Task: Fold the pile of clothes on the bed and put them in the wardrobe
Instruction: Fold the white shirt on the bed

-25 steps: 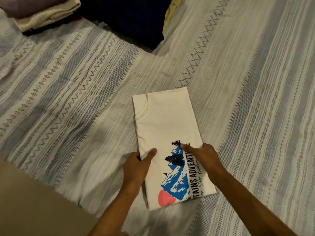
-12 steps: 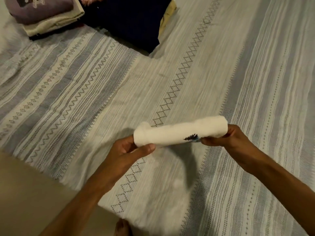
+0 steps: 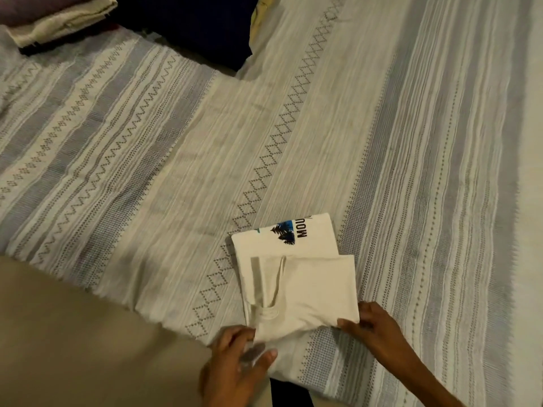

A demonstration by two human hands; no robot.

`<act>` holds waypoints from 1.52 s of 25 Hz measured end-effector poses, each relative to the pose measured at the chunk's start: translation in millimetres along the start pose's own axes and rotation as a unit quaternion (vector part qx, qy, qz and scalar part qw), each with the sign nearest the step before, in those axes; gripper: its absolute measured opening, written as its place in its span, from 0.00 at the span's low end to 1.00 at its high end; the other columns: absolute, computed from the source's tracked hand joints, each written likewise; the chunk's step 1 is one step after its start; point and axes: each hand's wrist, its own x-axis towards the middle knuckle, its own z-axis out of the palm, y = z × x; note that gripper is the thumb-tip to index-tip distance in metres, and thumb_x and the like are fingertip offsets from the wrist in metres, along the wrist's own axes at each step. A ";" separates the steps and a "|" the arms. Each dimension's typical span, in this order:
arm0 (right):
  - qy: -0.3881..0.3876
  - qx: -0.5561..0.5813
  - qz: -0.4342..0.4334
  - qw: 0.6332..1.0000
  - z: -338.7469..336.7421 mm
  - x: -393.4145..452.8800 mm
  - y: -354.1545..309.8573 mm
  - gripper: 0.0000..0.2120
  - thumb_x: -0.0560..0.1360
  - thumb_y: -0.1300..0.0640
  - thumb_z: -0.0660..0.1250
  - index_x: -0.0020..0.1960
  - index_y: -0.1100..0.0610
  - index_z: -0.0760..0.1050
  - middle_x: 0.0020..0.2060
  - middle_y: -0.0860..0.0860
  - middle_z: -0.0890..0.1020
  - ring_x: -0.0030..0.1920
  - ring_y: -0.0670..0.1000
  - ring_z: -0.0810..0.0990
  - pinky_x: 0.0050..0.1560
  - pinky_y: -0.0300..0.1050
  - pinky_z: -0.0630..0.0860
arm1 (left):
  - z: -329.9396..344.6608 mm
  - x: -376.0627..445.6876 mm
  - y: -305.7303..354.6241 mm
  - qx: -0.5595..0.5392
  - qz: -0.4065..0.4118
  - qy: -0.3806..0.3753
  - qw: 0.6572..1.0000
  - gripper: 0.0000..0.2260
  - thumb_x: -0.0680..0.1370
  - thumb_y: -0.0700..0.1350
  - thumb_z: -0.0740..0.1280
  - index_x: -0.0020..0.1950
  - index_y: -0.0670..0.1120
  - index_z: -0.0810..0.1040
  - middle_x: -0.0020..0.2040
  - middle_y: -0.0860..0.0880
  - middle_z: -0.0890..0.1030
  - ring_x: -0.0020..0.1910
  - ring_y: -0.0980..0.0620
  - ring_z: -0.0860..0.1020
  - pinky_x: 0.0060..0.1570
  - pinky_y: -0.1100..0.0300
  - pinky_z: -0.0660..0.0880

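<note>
A white T-shirt (image 3: 296, 277) with a blue mountain print lies folded in half on the striped bedspread (image 3: 411, 171), close to the bed's near edge. The printed layer shows at the far side, and the plain back with the collar lies on top. My left hand (image 3: 238, 365) holds the shirt's near left corner between thumb and fingers; this hand is blurred. The near right corner is pinched by my right hand (image 3: 367, 324).
A stack of folded clothes (image 3: 58, 22) sits at the far left of the bed. A dark navy garment (image 3: 191, 24) lies beside it, with a yellowish cloth (image 3: 260, 13) at its edge. Beige floor (image 3: 73, 333) lies below the bed's near edge.
The shirt lay flat and long, then both hands lifted its far end up and over. It now lies doubled toward me, with my hands at its near corners.
</note>
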 end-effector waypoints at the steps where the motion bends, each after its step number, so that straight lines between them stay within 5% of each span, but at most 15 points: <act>1: 0.023 0.015 0.007 1.000 5.6 0.0 5.0 0.34 0.61 0.22 0.73 0.47 0.51 0.86 0.49 0.53 0.81 0.46 0.43 0.80 0.47 0.36 0.75 | 4.1 1.9 -1.1 0.003 -0.014 0.027 1.000 0.26 0.63 0.79 0.71 0.48 0.61 0.85 0.56 0.61 0.78 0.55 0.63 0.79 0.53 0.62 0.80; 3: 0.051 0.035 0.010 0.998 8.2 -0.5 -3.1 0.29 0.66 0.27 0.73 0.46 0.54 0.85 0.48 0.54 0.81 0.47 0.48 0.81 0.50 0.44 0.76 | 2.6 6.5 13.8 0.019 -0.028 0.049 0.998 0.20 0.67 0.74 0.73 0.46 0.60 0.82 0.49 0.59 0.79 0.49 0.62 0.79 0.50 0.56 0.79; 6: 0.072 0.086 0.006 0.994 6.3 7.7 -39.4 0.20 0.73 0.40 0.75 0.46 0.58 0.82 0.44 0.56 0.82 0.45 0.55 0.82 0.46 0.49 0.77 | -5.1 21.0 57.2 0.004 -0.017 0.051 0.999 0.13 0.71 0.63 0.77 0.49 0.60 0.80 0.47 0.60 0.83 0.47 0.65 0.79 0.47 0.62 0.78; 9: 0.065 0.128 0.047 0.989 4.8 33.1 -64.7 0.18 0.73 0.40 0.77 0.50 0.54 0.82 0.46 0.50 0.86 0.48 0.52 0.85 0.48 0.52 0.80 | -8.4 48.3 94.4 0.002 -0.011 0.032 0.999 0.19 0.73 0.63 0.77 0.57 0.58 0.76 0.50 0.62 0.84 0.47 0.65 0.82 0.43 0.69 0.77; 13: 0.049 0.144 0.094 0.984 3.2 61.3 -75.7 0.17 0.70 0.45 0.81 0.52 0.54 0.83 0.48 0.49 0.88 0.52 0.54 0.85 0.57 0.54 0.81 | -0.1 85.9 104.6 0.210 -0.012 0.004 0.978 0.28 0.74 0.68 0.72 0.63 0.50 0.72 0.50 0.53 0.84 0.49 0.50 0.84 0.41 0.57 0.75; 17: 0.049 0.198 0.028 0.978 -11.1 54.9 -93.1 0.11 0.73 0.55 0.80 0.52 0.57 0.82 0.48 0.52 0.88 0.53 0.57 0.85 0.59 0.57 0.79 | -19.7 86.9 97.2 -0.086 0.007 -0.015 0.996 0.10 0.78 0.54 0.75 0.58 0.57 0.83 0.52 0.57 0.87 0.49 0.58 0.85 0.48 0.60 0.81; 21: 0.012 0.245 -0.092 0.965 -30.0 52.8 -109.0 0.10 0.74 0.58 0.77 0.55 0.57 0.82 0.51 0.54 0.87 0.51 0.52 0.85 0.51 0.49 0.81 | -36.6 77.2 82.6 -0.249 0.014 0.014 0.968 0.08 0.80 0.45 0.74 0.58 0.51 0.85 0.52 0.51 0.88 0.51 0.50 0.86 0.48 0.56 0.82; 25: 0.061 0.058 -0.025 0.996 -13.4 81.1 -89.3 0.14 0.74 0.51 0.78 0.55 0.52 0.79 0.50 0.51 0.84 0.52 0.54 0.84 0.53 0.50 0.82 | -28.6 88.5 74.5 -0.199 -0.023 0.047 0.979 0.10 0.80 0.45 0.74 0.60 0.56 0.82 0.53 0.58 0.87 0.52 0.57 0.85 0.45 0.65 0.80; 29: 0.180 -0.026 -0.007 0.983 0.1 96.5 -83.1 0.33 0.67 0.40 0.82 0.64 0.52 0.73 0.57 0.50 0.79 0.54 0.50 0.80 0.54 0.48 0.80 | -24.6 103.4 96.2 -0.178 -0.018 0.079 0.981 0.08 0.79 0.48 0.75 0.57 0.57 0.81 0.50 0.61 0.87 0.49 0.63 0.84 0.46 0.65 0.78; 31: 0.142 0.045 0.016 0.989 0.1 96.1 -90.5 0.35 0.66 0.40 0.83 0.64 0.53 0.72 0.55 0.48 0.81 0.52 0.47 0.82 0.50 0.44 0.79 | -24.1 110.6 100.9 -0.121 -0.024 0.136 0.983 0.14 0.76 0.51 0.78 0.58 0.58 0.78 0.50 0.61 0.85 0.49 0.64 0.82 0.48 0.59 0.80; 34: 0.106 0.041 0.024 0.993 1.3 98.3 -101.8 0.36 0.66 0.44 0.84 0.66 0.55 0.70 0.54 0.47 0.81 0.51 0.47 0.81 0.48 0.42 0.77 | -27.0 131.6 96.9 0.003 -0.001 0.198 0.980 0.35 0.67 0.54 0.84 0.69 0.55 0.70 0.62 0.55 0.75 0.57 0.55 0.77 0.53 0.55 0.77; 36: 0.056 0.010 0.019 0.998 0.2 102.1 -111.8 0.33 0.68 0.45 0.82 0.66 0.55 0.73 0.57 0.48 0.82 0.53 0.50 0.82 0.52 0.47 0.79 | -34.2 151.0 101.8 0.039 0.023 0.139 0.989 0.40 0.64 0.52 0.86 0.71 0.51 0.71 0.64 0.52 0.75 0.58 0.53 0.76 0.55 0.56 0.75; 38: -0.026 -0.007 0.002 1.000 -11.3 105.2 -124.0 0.24 0.71 0.47 0.81 0.63 0.53 0.80 0.55 0.48 0.86 0.52 0.50 0.85 0.55 0.53 0.83 | -46.7 171.8 115.2 0.088 0.045 0.027 0.995 0.34 0.64 0.49 0.86 0.66 0.49 0.76 0.61 0.51 0.79 0.55 0.53 0.78 0.53 0.58 0.76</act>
